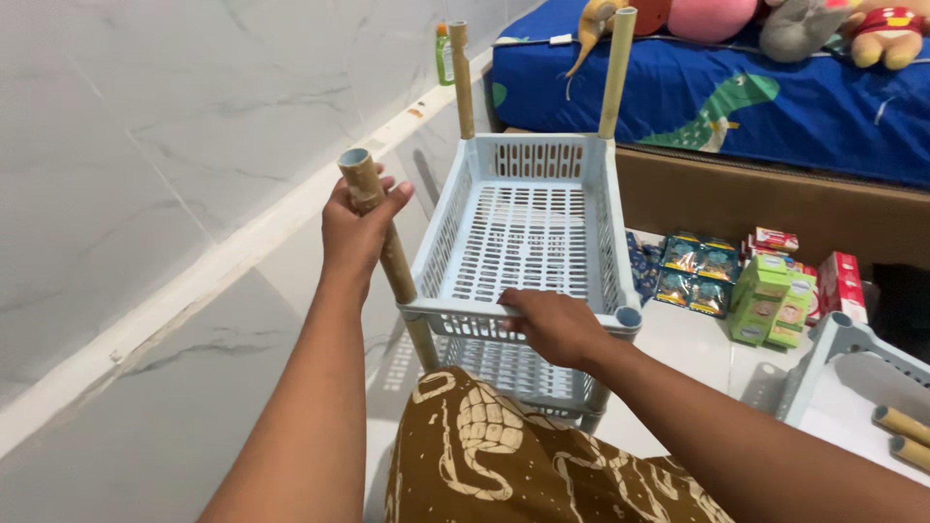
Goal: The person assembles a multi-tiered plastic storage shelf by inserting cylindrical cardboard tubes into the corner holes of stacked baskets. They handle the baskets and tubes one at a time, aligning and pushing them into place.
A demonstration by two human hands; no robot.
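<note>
The left hand (356, 228) is clamping around a tan post (386, 247) standing in the near-left corner socket of a pale blue slatted rack tray (528, 237). At four o'clock from it, the right hand (554, 324) is gripping the tray's near rim, fingers curled. Holding the tray steady and the post upright while pressing down would likely seat it cleanly.

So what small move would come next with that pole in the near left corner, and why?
Probably a firm downward push on the gold pole. The left hand grips it near its top, and it stands tilted in the corner of the pale blue basket shelf, while the two far poles stand nearly upright. The right hand already steadies the front rim.
</note>
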